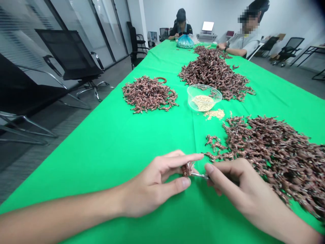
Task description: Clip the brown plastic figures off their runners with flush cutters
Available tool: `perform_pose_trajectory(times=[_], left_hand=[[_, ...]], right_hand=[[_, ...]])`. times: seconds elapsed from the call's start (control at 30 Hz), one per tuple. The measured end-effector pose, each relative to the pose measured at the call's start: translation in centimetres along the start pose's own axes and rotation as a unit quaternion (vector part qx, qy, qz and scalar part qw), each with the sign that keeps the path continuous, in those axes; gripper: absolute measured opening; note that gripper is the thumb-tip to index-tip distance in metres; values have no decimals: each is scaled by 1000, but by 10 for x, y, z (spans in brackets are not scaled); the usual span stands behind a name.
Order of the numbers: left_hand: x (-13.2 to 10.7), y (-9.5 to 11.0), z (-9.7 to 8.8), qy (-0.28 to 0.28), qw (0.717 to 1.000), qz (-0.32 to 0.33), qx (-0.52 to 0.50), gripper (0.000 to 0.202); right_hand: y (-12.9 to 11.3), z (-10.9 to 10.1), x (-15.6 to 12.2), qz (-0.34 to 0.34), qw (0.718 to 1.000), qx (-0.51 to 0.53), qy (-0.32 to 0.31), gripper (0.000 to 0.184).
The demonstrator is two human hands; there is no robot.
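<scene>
Between the thumb and fingers of my left hand (162, 181) is a small brown figurine (186, 169), which looks like a horse; its details are too small to make out. My right hand (236, 183) pinches a slim tool with a thin metal shaft (199, 175), whose handle is mostly hidden by the fingers. The shaft's end reaches the figurine. Just beyond my right hand, a few loose figurines (215, 143) lie at the edge of a large heap of similar brown figurines (274, 149).
A clear plastic bowl (191, 98) holds small gold-coloured pieces, some spilled beside it (215, 114). More figurines form a left pile (149, 95) and a far pile (213, 71) on the green cloth (101, 169). Two people sit farther back, near a blue bag (185, 41). Chairs (73, 54) stand at left.
</scene>
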State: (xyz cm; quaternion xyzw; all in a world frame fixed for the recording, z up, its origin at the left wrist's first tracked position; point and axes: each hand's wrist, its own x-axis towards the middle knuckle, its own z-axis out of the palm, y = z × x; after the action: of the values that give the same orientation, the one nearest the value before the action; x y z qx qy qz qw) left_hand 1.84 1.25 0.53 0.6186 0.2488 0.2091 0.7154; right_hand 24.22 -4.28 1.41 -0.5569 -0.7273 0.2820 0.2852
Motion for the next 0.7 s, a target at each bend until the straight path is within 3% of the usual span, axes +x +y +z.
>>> perform_pose_trajectory(times=[0.13, 0.23, 0.33, 0.53, 0.7], left_hand=[[1, 1, 1, 18, 1000, 4, -12, 45], [2, 2, 2, 40, 996, -26, -80, 42], [3, 1, 2, 33, 988, -57, -139, 41], [3, 1, -1, 15, 979, -67, -193, 38], [3, 3, -2, 8, 978, -70, -195, 37]], right_hand=[[1, -2, 1, -19, 1000, -16, 5, 43], [2, -2, 3, -83, 992, -63, 71, 29], [7, -1, 3, -181, 964, -121, 151, 7], [15, 0, -1, -315, 882, -271, 222, 19], [13, -1, -4, -340, 854, -312, 238, 22]])
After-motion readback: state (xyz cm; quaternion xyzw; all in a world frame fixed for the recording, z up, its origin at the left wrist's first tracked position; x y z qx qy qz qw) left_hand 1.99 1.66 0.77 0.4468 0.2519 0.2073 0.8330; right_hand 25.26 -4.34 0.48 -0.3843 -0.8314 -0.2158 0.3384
